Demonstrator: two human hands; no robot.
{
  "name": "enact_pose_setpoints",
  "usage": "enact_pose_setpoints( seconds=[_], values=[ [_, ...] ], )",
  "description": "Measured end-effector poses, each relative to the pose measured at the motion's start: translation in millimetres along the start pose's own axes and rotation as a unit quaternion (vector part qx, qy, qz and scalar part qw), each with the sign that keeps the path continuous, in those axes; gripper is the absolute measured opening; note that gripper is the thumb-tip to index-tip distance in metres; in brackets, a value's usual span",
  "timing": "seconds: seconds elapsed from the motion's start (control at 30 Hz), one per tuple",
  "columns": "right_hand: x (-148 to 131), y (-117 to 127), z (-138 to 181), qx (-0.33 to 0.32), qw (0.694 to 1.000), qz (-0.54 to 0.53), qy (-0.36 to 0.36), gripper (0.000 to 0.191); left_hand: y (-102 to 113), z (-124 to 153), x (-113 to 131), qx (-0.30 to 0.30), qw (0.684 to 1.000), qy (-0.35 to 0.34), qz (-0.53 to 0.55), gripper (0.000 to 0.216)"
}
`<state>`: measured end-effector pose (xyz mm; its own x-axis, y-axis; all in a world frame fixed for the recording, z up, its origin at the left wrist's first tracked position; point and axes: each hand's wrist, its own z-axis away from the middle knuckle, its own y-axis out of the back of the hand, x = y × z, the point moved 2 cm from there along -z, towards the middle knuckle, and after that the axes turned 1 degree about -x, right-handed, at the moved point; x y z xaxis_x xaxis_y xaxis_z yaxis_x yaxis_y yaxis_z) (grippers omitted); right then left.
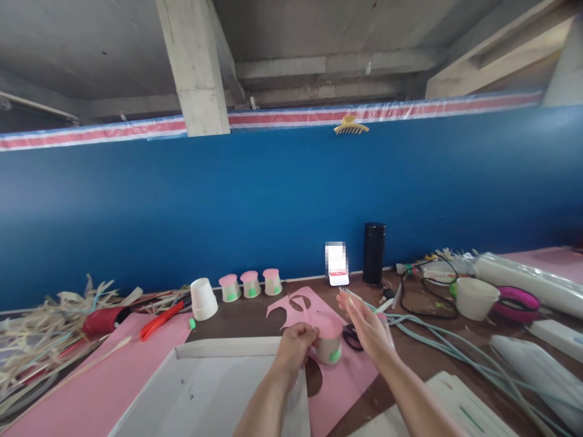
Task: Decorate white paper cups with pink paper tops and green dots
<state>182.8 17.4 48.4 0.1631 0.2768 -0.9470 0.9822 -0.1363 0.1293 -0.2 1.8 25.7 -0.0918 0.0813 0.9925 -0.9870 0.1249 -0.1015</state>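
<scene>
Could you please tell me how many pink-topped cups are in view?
4: left cup, middle cup and right cup in a row before the blue partition; front cup at the left hand.

It's dim and shadowy up at the ceiling (319, 30), softer light washing the blue partition (282, 188), glints dancing along the plastic strip (392, 112), pixelation blotting the bright white screen (336, 261), fine detail smeared, wide-angle distortion stretching the edges!
</scene>
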Motion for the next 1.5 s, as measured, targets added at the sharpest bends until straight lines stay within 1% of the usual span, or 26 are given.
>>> enact_pose_setpoints(
  seconds=[0.07,0.13,0.23,0.3,0.47,0.6,0.63,0.67,0.73,0.8,0.83,0.9,0.97,1.03,1.1,1.17,1.33,1.5],
  values=[
    [2,-4,1,-0.029,0.999,-0.010,0.014,0.054,0,-1,-1,0.003,1.000,0.000,-0.004,0.040],
    [2,-9,4,-0.067,0.997,0.001,0.040,0.056,1,-1,-2,0.006,1.000,0.001,-0.012,0.040],
    [2,-15,8,-0.113,0.989,0.049,0.084,0.058,1,-1,-3,0.011,1.000,0.005,-0.025,0.039],
    [2,-17,9,-0.131,0.980,0.098,0.109,0.059,1,-1,-2,0.015,0.999,0.008,-0.029,0.037],
    [1,-22,10,-0.144,0.961,0.172,0.163,0.056,-1,0,0,0.026,0.999,0.005,-0.040,0.030],
    [0,-23,10,-0.146,0.955,0.193,0.170,0.055,0,-1,0,0.030,0.998,0.003,-0.054,0.032],
    [0,-23,10,-0.146,0.956,0.194,0.167,0.055,1,-1,1,0.039,0.997,-0.003,-0.059,0.033],
    [0,-23,10,-0.145,0.956,0.194,0.165,0.056,3,-1,2,0.060,0.995,-0.017,-0.073,0.035],
    [-1,-22,10,-0.147,0.957,0.190,0.160,0.056,8,1,6,0.124,0.980,-0.078,-0.132,0.035],
    [-2,-23,11,-0.147,0.960,0.184,0.154,0.056,11,6,12,0.178,0.947,-0.163,-0.210,0.032],
    [-2,-23,11,-0.147,0.961,0.180,0.152,0.056,11,8,14,0.186,0.929,-0.205,-0.247,0.031],
    [-3,-23,11,-0.146,0.963,0.172,0.150,0.056,8,11,16,0.169,0.897,-0.272,-0.305,0.032],
    [-3,-23,12,-0.142,0.964,0.169,0.148,0.056,4,13,15,0.146,0.869,-0.316,-0.352,0.035],
    [-2,-24,12,-0.142,0.965,0.171,0.142,0.056,1,13,14,0.132,0.851,-0.333,-0.385,0.036],
    [-2,-23,12,-0.146,0.964,0.174,0.136,0.057,0,13,13,0.126,0.844,-0.334,-0.401,0.037],
    [-4,-23,13,-0.150,0.964,0.175,0.135,0.058,0,15,16,0.128,0.844,-0.330,-0.403,0.036],
    [-11,-23,15,-0.155,0.962,0.176,0.143,0.057,0,21,24,0.136,0.857,-0.322,-0.379,0.037],
    [-10,-24,15,-0.156,0.958,0.186,0.154,0.056,0,17,20,0.143,0.850,-0.326,-0.389,0.036]
  ],
)
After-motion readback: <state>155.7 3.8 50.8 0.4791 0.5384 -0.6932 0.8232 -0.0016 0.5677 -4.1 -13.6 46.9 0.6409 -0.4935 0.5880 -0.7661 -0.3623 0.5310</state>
